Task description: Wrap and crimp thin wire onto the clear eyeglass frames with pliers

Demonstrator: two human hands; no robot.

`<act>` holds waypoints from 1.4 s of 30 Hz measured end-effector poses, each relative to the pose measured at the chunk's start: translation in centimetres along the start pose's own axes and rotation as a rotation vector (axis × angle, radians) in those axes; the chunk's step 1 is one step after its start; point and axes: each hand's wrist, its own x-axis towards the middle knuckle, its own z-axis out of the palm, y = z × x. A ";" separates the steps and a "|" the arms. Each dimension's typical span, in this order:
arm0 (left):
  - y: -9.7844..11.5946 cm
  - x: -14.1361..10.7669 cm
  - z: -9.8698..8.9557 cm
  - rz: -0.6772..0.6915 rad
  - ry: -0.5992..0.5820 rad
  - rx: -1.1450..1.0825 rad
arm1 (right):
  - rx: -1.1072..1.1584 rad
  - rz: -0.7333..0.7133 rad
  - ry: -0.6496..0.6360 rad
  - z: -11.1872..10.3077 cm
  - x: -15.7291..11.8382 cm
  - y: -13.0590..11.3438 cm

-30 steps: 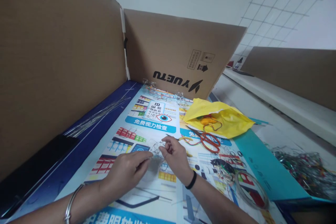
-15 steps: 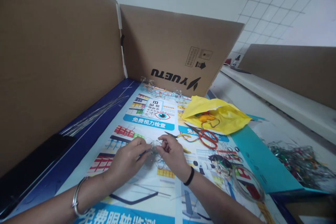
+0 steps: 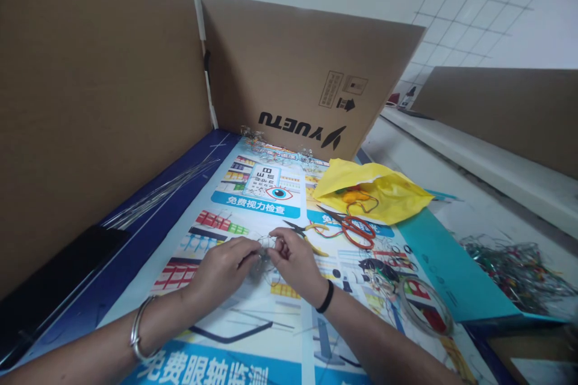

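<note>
Between my hands is a small shape of bent thin silver wire (image 3: 262,260), with loops standing out around the fingertips; its exact form is too fine to make out. My left hand (image 3: 228,271), wearing a silver bangle at the wrist, pinches its left side. My right hand (image 3: 295,261), with a black band on the wrist, has its fingers curled and pinches the right side. Just beyond the right hand lie yellow-handled pliers (image 3: 311,234), partly behind it. Red-handled scissors (image 3: 354,230) rest farther right, beside the pliers.
A yellow pouch (image 3: 392,192) holds orange thread. Straight wires (image 3: 167,192) lie at left near a black object (image 3: 58,277). A roll of clear tape (image 3: 424,307) and a tangled wire heap (image 3: 515,271) sit right. Cardboard panels (image 3: 289,66) stand behind and at left.
My left fingers have drawn in closer around the wire, and the left hand has shifted slightly. My right hand keeps nearly the same place. The view has tilted slightly.
</note>
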 end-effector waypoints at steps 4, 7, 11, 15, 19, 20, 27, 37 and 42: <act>0.2 0.2 -0.1 0.000 -0.022 -0.032 | 0.012 -0.012 -0.011 0.0 -0.1 0.0; 0.3 0.3 -0.2 0.007 -0.014 -0.047 | 0.014 -0.019 -0.032 0.0 -0.1 -0.1; 0.1 0.3 -0.2 0.018 0.004 -0.046 | 0.015 -0.011 -0.044 0.0 -0.3 0.0; -0.1 0.3 0.0 0.021 0.008 -0.039 | 0.021 -0.008 -0.045 0.1 -0.3 0.1; -0.3 0.3 0.1 0.025 0.013 -0.043 | 0.013 -0.014 -0.043 0.1 -0.2 0.0; -0.4 0.3 0.1 0.025 0.012 -0.045 | 0.010 -0.013 -0.041 0.0 -0.2 0.0; -0.3 0.2 0.0 0.008 -0.012 -0.054 | 0.015 0.003 -0.047 -0.1 -0.1 -0.3; -0.4 0.2 0.1 0.013 -0.009 -0.055 | 0.014 0.012 -0.053 0.0 -0.1 0.1; -0.5 0.1 0.1 0.012 -0.004 -0.065 | 0.010 0.001 -0.054 0.0 -0.2 0.0</act>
